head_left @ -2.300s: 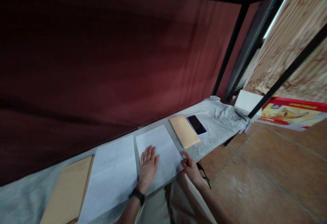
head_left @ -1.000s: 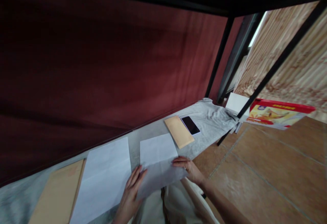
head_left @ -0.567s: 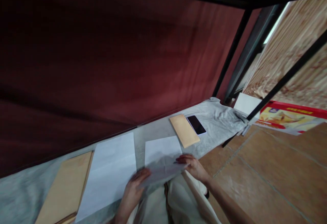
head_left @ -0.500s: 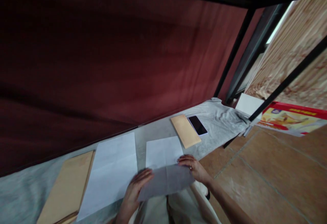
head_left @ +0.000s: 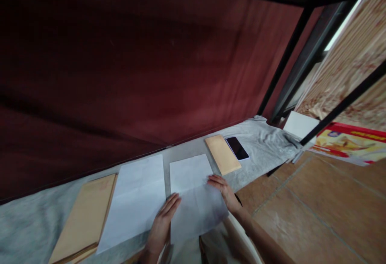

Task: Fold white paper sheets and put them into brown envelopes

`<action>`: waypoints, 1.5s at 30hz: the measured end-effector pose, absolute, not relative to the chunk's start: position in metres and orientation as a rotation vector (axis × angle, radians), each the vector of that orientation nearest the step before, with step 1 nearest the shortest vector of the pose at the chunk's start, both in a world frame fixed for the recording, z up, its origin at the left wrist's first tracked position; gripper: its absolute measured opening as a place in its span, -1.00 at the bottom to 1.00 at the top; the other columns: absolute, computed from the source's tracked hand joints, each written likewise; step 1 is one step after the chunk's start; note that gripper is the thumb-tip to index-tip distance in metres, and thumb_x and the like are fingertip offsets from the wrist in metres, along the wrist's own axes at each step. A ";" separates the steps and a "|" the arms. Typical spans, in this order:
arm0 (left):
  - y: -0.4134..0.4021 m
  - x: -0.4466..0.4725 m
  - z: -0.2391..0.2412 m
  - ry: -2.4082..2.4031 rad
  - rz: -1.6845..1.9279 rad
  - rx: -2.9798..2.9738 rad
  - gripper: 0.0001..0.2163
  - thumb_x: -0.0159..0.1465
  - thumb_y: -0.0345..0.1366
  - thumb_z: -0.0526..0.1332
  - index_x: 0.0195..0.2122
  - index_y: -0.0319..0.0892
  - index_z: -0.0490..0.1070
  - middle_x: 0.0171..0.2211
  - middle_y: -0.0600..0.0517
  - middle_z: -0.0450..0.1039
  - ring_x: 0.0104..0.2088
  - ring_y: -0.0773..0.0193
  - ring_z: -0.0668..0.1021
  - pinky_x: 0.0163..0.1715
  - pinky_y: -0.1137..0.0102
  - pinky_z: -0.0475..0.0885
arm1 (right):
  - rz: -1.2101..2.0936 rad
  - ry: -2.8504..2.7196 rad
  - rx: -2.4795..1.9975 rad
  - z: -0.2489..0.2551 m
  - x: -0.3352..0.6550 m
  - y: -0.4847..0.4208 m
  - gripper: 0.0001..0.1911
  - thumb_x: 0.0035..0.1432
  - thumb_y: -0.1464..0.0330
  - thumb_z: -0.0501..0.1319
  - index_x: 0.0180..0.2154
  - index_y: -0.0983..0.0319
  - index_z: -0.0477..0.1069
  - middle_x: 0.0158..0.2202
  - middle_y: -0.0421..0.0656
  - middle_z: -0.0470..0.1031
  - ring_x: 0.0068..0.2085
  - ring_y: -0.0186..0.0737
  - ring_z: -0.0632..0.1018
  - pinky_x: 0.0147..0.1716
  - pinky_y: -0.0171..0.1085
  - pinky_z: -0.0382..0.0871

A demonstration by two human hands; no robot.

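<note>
Left of the smartphone, our left hand and right hand hold the creased paper, now flatter, seemingly unfolding.

My left hand and right hand were at opposite sides of a creased white sheet, which reached past the surface's near edge. Leftward lay another white sheet and a brown pile; toward the right end, a tan envelope lay beside a phone.
</note>
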State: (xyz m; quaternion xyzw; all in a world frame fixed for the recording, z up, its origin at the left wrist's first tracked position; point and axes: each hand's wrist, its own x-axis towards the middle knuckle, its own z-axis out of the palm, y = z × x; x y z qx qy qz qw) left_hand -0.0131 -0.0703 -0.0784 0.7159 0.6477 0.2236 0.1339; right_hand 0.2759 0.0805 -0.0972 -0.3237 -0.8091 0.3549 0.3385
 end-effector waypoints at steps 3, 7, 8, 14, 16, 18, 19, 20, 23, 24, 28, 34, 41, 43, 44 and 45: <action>-0.066 -0.011 -0.085 1.913 0.685 1.992 -0.34 0.17 -0.62 -0.08 0.26 -0.01 0.35 0.26 0.05 0.36 0.25 0.25 0.41 0.27 0.23 0.32 | 0.929 -2.188 -0.815 -0.101 0.288 0.077 -0.56 0.23 0.26 0.27 0.15 0.08 0.47 0.23 0.00 0.42 0.29 0.06 0.33 0.30 0.15 0.13; -0.066 -0.006 -0.086 1.933 0.750 1.995 -0.35 0.17 -0.60 -0.03 0.25 0.04 0.36 0.25 0.07 0.38 0.24 0.22 0.42 0.26 0.22 0.35 | 0.887 -2.222 -0.840 -0.108 0.306 0.073 -0.63 0.25 0.42 0.16 0.04 0.07 0.55 0.17 -0.02 0.48 0.26 0.04 0.38 0.26 0.19 0.19; -0.067 -0.005 -0.084 1.909 0.751 2.022 -0.35 0.17 -0.60 -0.02 0.24 0.07 0.37 0.25 0.09 0.38 0.24 0.23 0.42 0.26 0.21 0.35 | 0.873 -2.222 -0.847 -0.110 0.309 0.072 -0.61 0.26 0.46 0.13 0.03 0.06 0.56 0.15 -0.05 0.50 0.25 0.02 0.40 0.26 0.18 0.19; -0.072 -0.016 -0.070 1.691 0.729 2.068 -0.47 0.17 -0.54 0.07 0.04 0.12 0.55 0.13 0.10 0.51 0.18 0.20 0.49 0.24 0.18 0.37 | 0.888 -2.256 -0.830 -0.105 0.312 0.076 -0.61 0.26 0.46 0.13 0.01 0.03 0.57 0.10 -0.10 0.55 0.17 -0.03 0.47 0.25 0.11 0.20; -0.071 -0.019 -0.068 1.691 0.774 1.958 -0.63 0.22 -0.43 0.13 -0.07 0.08 0.61 0.05 0.05 0.57 0.11 0.15 0.54 0.19 0.18 0.42 | 0.913 -2.276 -0.809 -0.098 0.311 0.078 -0.66 0.27 0.41 0.15 -0.03 0.02 0.59 0.08 -0.10 0.56 0.15 -0.02 0.48 0.24 0.09 0.21; -0.068 -0.019 -0.067 1.737 0.872 1.774 -0.75 0.28 -0.28 0.16 -0.15 0.00 0.64 -0.06 -0.01 0.63 0.00 0.11 0.60 0.07 0.21 0.49 | 0.937 -2.270 -0.814 -0.091 0.309 0.081 -0.73 0.30 0.32 0.17 -0.06 0.05 0.60 0.04 -0.09 0.58 0.12 -0.02 0.50 0.20 0.05 0.24; -0.066 -0.017 -0.067 1.770 0.929 1.661 -0.75 0.29 -0.19 0.16 -0.18 -0.05 0.64 -0.14 -0.03 0.65 -0.07 0.10 0.62 -0.01 0.23 0.53 | 0.946 -2.256 -0.833 -0.088 0.307 0.082 -0.74 0.32 0.26 0.16 -0.10 0.08 0.61 -0.01 -0.08 0.60 0.08 -0.03 0.52 0.17 0.01 0.28; -0.063 -0.014 -0.066 1.802 0.983 1.549 -0.72 0.30 -0.10 0.16 -0.22 -0.10 0.64 -0.21 -0.05 0.65 -0.14 0.10 0.63 -0.09 0.26 0.55 | 0.950 -2.239 -0.864 -0.085 0.305 0.084 -0.72 0.34 0.21 0.14 -0.16 0.12 0.62 -0.09 -0.07 0.62 0.02 -0.04 0.54 0.12 -0.03 0.32; -0.051 -0.006 -0.063 1.902 1.096 1.320 -0.58 0.27 0.09 0.14 -0.34 -0.17 0.59 -0.39 -0.02 0.60 -0.32 0.14 0.59 -0.30 0.34 0.51 | 0.914 -2.185 -1.007 -0.081 0.296 0.088 -0.52 0.38 0.10 0.05 -0.42 0.20 0.56 -0.36 -0.09 0.58 -0.22 -0.12 0.57 -0.12 -0.18 0.40; -0.046 -0.004 -0.062 1.947 1.128 1.288 -0.55 0.26 0.12 0.13 -0.38 -0.17 0.56 -0.43 0.00 0.57 -0.37 0.17 0.57 -0.34 0.36 0.48 | 0.895 -2.170 -1.062 -0.081 0.291 0.089 -0.48 0.39 0.08 0.02 -0.47 0.21 0.51 -0.42 -0.12 0.54 -0.29 -0.16 0.55 -0.20 -0.22 0.39; -0.027 0.000 -0.061 2.117 1.196 1.302 -0.59 0.27 0.09 0.09 -0.41 -0.14 0.47 -0.48 0.05 0.52 -0.45 0.24 0.51 -0.38 0.40 0.39 | 0.826 -2.105 -1.285 -0.083 0.273 0.093 -0.50 0.40 0.10 -0.02 -0.44 0.22 0.47 -0.45 -0.16 0.51 -0.40 -0.24 0.51 -0.34 -0.31 0.32; -0.007 0.001 -0.058 2.459 0.751 1.318 -0.73 0.37 -0.17 0.06 -0.30 -0.16 0.50 -0.42 -0.02 0.59 -0.45 0.25 0.55 -0.40 0.43 0.29 | 0.641 -2.146 -1.635 -0.079 0.250 0.099 -0.63 0.40 0.20 0.02 -0.28 0.21 0.52 -0.37 -0.10 0.60 -0.30 -0.17 0.60 -0.36 -0.33 0.29; 0.011 0.013 -0.038 2.693 0.248 1.279 -0.72 0.44 -0.20 0.04 -0.10 -0.14 0.53 -0.28 -0.09 0.64 -0.31 0.17 0.63 -0.40 0.41 0.30 | 0.402 -2.231 -1.829 -0.073 0.232 0.102 -0.68 0.42 0.24 0.02 -0.17 0.20 0.52 -0.28 -0.02 0.64 -0.26 -0.11 0.65 -0.37 -0.32 0.33; 0.015 0.015 -0.035 2.709 0.206 1.282 -0.70 0.45 -0.19 0.02 -0.07 -0.13 0.53 -0.29 -0.09 0.64 -0.33 0.17 0.64 -0.40 0.40 0.31 | 0.345 -2.239 -1.846 -0.073 0.227 0.104 -0.68 0.43 0.25 0.01 -0.17 0.23 0.51 -0.29 0.00 0.64 -0.29 -0.10 0.66 -0.37 -0.31 0.35; 0.017 0.015 -0.034 2.714 0.200 1.287 -0.69 0.46 -0.18 0.00 -0.06 -0.13 0.52 -0.30 -0.09 0.64 -0.33 0.17 0.64 -0.40 0.40 0.31 | 0.319 -2.240 -1.844 -0.074 0.225 0.105 -0.68 0.43 0.26 0.02 -0.17 0.24 0.50 -0.30 0.01 0.63 -0.30 -0.10 0.66 -0.37 -0.30 0.37; 0.019 0.016 -0.034 2.718 0.200 1.291 -0.68 0.46 -0.18 -0.01 -0.04 -0.13 0.51 -0.31 -0.09 0.64 -0.34 0.17 0.64 -0.40 0.41 0.31 | 0.295 -2.240 -1.837 -0.074 0.223 0.106 -0.69 0.43 0.27 0.02 -0.17 0.25 0.50 -0.31 0.03 0.63 -0.31 -0.09 0.66 -0.37 -0.29 0.38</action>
